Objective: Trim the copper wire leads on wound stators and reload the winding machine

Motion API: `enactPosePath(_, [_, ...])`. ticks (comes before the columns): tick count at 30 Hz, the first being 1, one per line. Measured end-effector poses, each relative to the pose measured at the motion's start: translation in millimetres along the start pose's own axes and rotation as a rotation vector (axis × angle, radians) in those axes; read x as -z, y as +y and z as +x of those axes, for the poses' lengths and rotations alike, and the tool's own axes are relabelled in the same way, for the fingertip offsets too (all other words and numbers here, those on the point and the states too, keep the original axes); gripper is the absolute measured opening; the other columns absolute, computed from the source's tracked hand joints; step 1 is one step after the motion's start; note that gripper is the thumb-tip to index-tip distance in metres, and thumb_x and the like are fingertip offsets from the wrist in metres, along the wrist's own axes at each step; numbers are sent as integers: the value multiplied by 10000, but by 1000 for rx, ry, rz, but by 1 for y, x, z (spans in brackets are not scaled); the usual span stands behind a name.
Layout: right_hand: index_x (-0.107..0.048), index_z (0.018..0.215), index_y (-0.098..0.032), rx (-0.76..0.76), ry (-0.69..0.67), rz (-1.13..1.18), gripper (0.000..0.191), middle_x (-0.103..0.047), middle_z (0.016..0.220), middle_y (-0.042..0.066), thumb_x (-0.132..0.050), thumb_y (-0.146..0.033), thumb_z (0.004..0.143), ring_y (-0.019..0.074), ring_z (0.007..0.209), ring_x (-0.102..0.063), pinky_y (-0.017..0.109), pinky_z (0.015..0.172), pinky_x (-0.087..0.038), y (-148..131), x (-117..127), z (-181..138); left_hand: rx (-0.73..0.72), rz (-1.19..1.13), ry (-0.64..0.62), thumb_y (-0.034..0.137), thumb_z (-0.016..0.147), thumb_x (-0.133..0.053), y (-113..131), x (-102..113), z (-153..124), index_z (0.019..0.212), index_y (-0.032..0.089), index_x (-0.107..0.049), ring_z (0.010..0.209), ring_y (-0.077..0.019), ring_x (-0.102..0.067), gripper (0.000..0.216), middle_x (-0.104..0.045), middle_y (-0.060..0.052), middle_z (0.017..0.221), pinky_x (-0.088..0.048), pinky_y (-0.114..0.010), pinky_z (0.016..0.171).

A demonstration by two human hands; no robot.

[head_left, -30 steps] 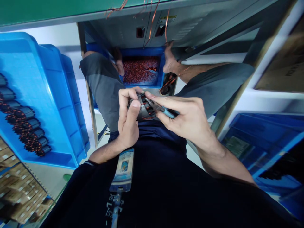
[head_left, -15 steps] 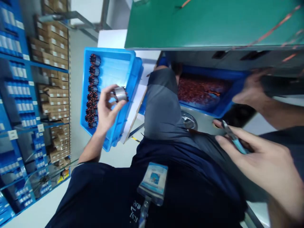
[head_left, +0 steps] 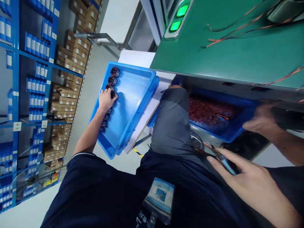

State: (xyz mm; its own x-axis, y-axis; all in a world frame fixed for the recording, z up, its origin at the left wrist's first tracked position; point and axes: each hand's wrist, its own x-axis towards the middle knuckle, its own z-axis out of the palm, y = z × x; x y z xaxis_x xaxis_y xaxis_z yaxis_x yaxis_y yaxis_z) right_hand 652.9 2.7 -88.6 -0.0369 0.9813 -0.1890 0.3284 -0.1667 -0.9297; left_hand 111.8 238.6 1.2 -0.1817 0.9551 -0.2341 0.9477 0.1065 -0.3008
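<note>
My left hand (head_left: pixel 106 98) reaches into a blue tray (head_left: pixel 133 104) at my left. Its fingers are curled over a wound motor stator (head_left: pixel 112 94) in a row of several stators (head_left: pixel 111 79) along the tray's far side. Close to my lap on the right, my right hand (head_left: pixel 247 183) grips a small pair of cutters (head_left: pixel 223 160) with a blue handle, its fingers stretched along the tool.
A green bench top (head_left: pixel 225 47) with loose copper wires (head_left: pixel 237 34) sits above. Under it a blue bin (head_left: pixel 213 110) holds copper scrap. Another person's hand (head_left: pixel 263 122) is at the right and a grey-clad leg (head_left: pixel 172 123) in the middle. Shelves of boxes (head_left: pixel 35 79) stand left.
My left hand carried the stator from my lap out to the blue tray and set it down into the row. My right hand stayed near my lap with the cutters.
</note>
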Motion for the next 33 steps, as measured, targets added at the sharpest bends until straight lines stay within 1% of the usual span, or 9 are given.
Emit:
enactPosePath(6, [-818,1389,-607,66,-92,-40,526,-931,1177,40,-892,-410,906,460,903,-912,489,631,-709,15,-7,-12,-19,-61,127,570,1103,-654,7,10,-13,1587,155,-598,1604,-519,-452,640,-485,-302,1720,-367,-706,1361])
enactPosePath(9, [-697,1501,-589,126,-103,-12,643,-901,1017,6,-833,-395,903,414,798,-898,477,629,-717,13,-7,-15,-163,-227,291,662,1065,-708,41,32,-24,1592,182,-604,1608,-556,-440,720,-516,-294,1670,-345,-786,1364])
enactPosePath(11, [-738,1442,-508,166,-75,-11,541,-875,974,3,-810,-412,915,362,746,-877,458,659,-732,10,-6,-15,-324,-417,432,731,999,-808,80,54,-33,1585,255,-619,1559,-535,-479,779,-572,-222,1618,-343,-818,1365])
enactPosePath(17, [-807,1614,-309,-17,-129,-50,514,-838,1509,133,-648,-478,1156,362,1435,-814,544,1241,-664,-11,-1,-19,-830,-862,531,856,948,-841,254,127,-37,1542,319,-682,1523,-520,-516,816,-662,-158,1511,-379,-840,1371])
enactPosePath(20, [-774,1662,-353,-65,-168,-33,538,-840,1509,116,-661,-455,1146,360,1454,-800,575,1276,-640,-24,4,-26,-927,-957,541,927,937,-811,339,138,-8,1543,291,-683,1616,-548,-471,888,-643,-161,1484,-333,-871,1401])
enactPosePath(23, [-786,1649,-365,-93,-136,-22,546,-841,1522,104,-674,-388,1115,365,1457,-798,590,1294,-625,-27,8,-38,-950,-937,528,1025,884,-773,394,138,19,1487,232,-688,1653,-578,-451,999,-661,-181,1459,-326,-882,1402])
enactPosePath(27, [-819,1607,-361,-146,-64,57,523,-839,1537,88,-693,-371,1100,357,1457,-798,572,1324,-597,-8,6,-59,-884,-804,486,986,895,-802,395,150,10,1373,210,-721,1561,-533,-561,915,-722,-178,1433,-442,-796,1374])
enactPosePath(30, [-829,1583,-319,-203,47,117,509,-823,1569,106,-691,-476,1120,349,1457,-796,543,1319,-594,10,6,-70,-838,-844,506,823,941,-886,356,155,-39,1408,285,-753,1386,-423,-685,725,-744,-114,1404,-573,-672,1282])
enactPosePath(33, [-857,1448,-254,-246,166,132,475,-889,1358,109,-696,-563,1126,299,1242,-857,461,1182,-666,10,15,-73,-952,-1073,444,655,885,-1020,320,142,-103,1428,342,-786,1134,-324,-745,668,-769,-67,1269,-686,-528,1053])
